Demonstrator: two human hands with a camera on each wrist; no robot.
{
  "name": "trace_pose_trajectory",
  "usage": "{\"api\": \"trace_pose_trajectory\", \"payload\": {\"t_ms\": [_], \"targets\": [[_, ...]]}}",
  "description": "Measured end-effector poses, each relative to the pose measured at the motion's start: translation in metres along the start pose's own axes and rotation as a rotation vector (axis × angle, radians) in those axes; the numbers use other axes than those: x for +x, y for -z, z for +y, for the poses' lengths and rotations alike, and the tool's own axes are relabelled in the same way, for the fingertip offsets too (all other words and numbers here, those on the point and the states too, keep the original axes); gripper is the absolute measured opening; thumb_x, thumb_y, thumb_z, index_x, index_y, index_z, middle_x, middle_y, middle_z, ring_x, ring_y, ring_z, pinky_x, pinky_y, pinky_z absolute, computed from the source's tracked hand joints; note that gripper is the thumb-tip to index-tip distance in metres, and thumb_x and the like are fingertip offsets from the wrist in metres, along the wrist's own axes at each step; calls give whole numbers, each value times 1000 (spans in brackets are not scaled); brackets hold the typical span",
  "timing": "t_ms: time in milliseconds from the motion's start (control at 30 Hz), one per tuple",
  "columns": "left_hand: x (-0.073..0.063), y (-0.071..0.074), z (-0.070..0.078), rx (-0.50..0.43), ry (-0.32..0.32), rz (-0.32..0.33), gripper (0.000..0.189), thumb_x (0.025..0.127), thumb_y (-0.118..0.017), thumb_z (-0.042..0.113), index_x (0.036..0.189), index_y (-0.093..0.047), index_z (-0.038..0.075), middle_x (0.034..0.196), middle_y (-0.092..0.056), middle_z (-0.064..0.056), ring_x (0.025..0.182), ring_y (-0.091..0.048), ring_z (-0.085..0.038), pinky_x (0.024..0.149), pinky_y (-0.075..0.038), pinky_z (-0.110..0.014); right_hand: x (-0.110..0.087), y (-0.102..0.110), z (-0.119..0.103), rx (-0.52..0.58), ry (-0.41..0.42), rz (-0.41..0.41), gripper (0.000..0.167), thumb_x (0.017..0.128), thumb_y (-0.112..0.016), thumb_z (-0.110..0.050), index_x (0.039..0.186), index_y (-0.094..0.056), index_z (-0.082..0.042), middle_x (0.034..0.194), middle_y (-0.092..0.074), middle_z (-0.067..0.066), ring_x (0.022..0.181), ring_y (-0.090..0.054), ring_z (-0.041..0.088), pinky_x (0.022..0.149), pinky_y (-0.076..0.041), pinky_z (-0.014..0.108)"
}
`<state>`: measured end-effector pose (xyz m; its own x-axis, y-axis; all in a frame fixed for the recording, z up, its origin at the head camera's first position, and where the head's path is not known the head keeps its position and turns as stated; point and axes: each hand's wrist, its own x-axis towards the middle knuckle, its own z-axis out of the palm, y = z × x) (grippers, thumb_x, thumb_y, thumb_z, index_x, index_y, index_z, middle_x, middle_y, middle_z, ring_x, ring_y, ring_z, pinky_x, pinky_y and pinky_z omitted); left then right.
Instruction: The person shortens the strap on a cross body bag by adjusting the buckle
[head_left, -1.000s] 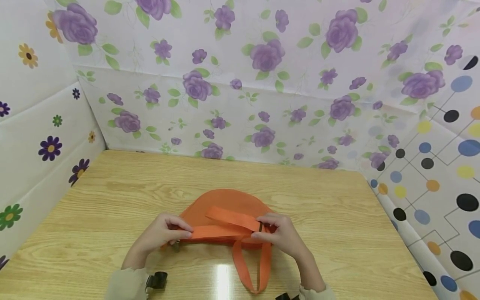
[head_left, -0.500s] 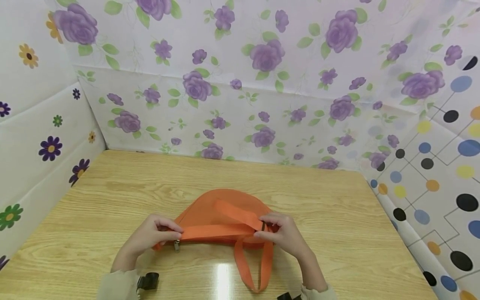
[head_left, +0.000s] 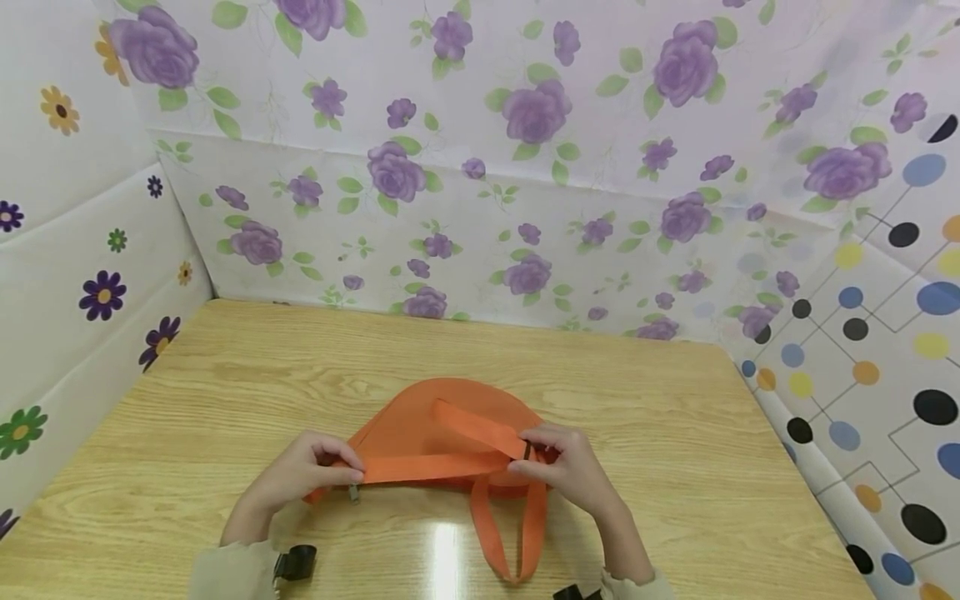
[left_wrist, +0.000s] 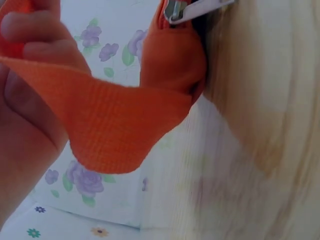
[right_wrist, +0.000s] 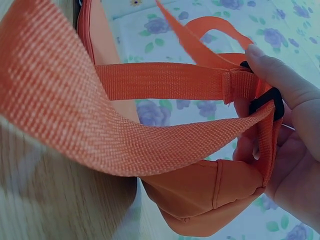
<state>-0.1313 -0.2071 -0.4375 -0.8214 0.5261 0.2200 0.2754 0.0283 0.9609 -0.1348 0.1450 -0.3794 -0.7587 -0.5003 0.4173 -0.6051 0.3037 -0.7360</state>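
An orange bag (head_left: 450,392) with a curved top lies on the table, its webbing strap (head_left: 427,468) stretched along the near side. My left hand (head_left: 307,467) pinches the strap's left end between thumb and fingers. In the left wrist view, the strap (left_wrist: 115,125) loops down from that hand to the bag's corner. My right hand (head_left: 558,462) holds the strap at a black buckle (right_wrist: 267,102), thumb on top and fingers behind. A loose loop of strap (head_left: 491,542) hangs toward the near side. A metal zipper pull (head_left: 355,493) shows under the left hand.
The wooden table (head_left: 262,375) surrounds the bag. A purple-flowered sheet (head_left: 480,208) covers the back wall, and a dotted sheet (head_left: 862,375) hangs at the right. Black wrist mounts (head_left: 300,562) sit by the cuffs.
My left hand has moved left, drawing the strap out longer and straighter between the hands. The right hand has shifted slightly right. The strap's upper tail has slid right over the bag.
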Motion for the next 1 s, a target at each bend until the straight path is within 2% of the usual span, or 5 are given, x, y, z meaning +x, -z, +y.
{"api": "trace_pose_trajectory", "payload": {"t_ms": [333, 467, 633, 867, 1000], "targets": [[5, -5, 0, 29, 4, -35, 4, 82, -62, 1, 81, -66, -1, 73, -64, -1, 60, -51, -3, 51, -45, -24, 0, -2, -1, 7, -7, 3, 22, 71, -73, 0, 92, -66, 5, 65, -46, 3, 54, -33, 7, 45, -31, 24], [7, -9, 1, 27, 26, -46, 8, 82, -63, 2, 82, -64, -5, 74, -64, -4, 63, -54, -7, 54, -48, -26, 1, -3, -2, -1, -3, 4, 23, 70, -73, 0, 91, -66, 5, 65, -48, 5, 54, -34, 7, 46, -32, 24], [12, -13, 4, -7, 32, -62, 15, 83, -61, 1, 85, -60, -14, 75, -63, -16, 60, -60, -20, 52, -50, -41, 1, -4, -3, 3, -19, -2, 24, 70, -73, 0, 93, -66, 5, 66, -49, 8, 55, -34, 7, 47, -33, 23], [21, -23, 7, 80, 78, -22, 16, 82, -64, 7, 88, -63, -8, 76, -63, -11, 59, -56, -14, 49, -48, -35, 1, -5, -3, 11, -14, -5, 23, 71, -73, 0, 92, -66, 5, 66, -48, 7, 55, -34, 8, 46, -32, 24], [25, -29, 6, 81, 84, -31, 18, 83, -64, 7, 91, -63, -9, 78, -63, -11, 62, -57, -14, 51, -49, -34, 0, -5, -2, 16, -17, -8, 22, 71, -73, 0, 92, -66, 4, 67, -48, 5, 55, -33, 8, 46, -31, 24]]}}
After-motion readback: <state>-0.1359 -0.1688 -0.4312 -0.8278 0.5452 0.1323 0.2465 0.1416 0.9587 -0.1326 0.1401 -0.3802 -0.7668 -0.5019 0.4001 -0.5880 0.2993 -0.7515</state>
